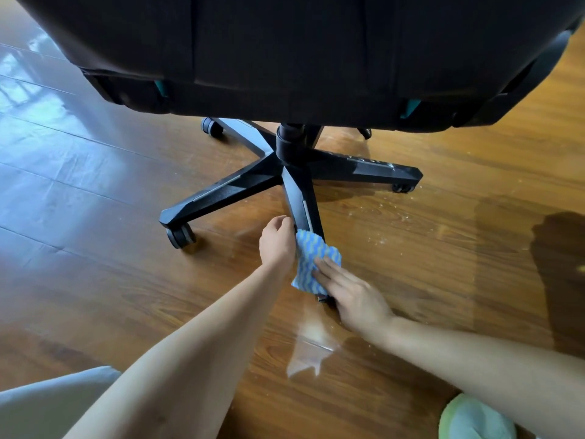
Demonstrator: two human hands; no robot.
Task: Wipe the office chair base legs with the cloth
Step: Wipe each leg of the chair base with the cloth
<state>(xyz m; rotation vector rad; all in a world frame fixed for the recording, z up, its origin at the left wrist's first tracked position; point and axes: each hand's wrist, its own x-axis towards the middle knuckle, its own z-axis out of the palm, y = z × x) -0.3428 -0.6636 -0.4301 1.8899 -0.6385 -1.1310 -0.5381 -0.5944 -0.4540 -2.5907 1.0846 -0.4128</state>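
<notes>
Chair point(285, 52) sits on the wood floor point(95, 217), its base point(291, 160) showing four legs. You're on the near leg point(300, 201), cloth point(313, 264) draped over its outer end. Right hand point(354, 299) presses the cloth down, fingers point(329, 274) flat and close together. Left hand point(277, 240) pinches its upper corner. Wipe hub to tip, then do the sides; the far-right leg point(373, 167) looks dusty

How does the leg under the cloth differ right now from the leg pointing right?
The near leg is half covered by the blue cloth, with both hands on it; the right leg is bare and untouched. The near leg's upper part looks clean; the right leg carries pale specks near its tip. The right leg's caster shows; the near leg's is hidden. Both are black and angular.
</notes>
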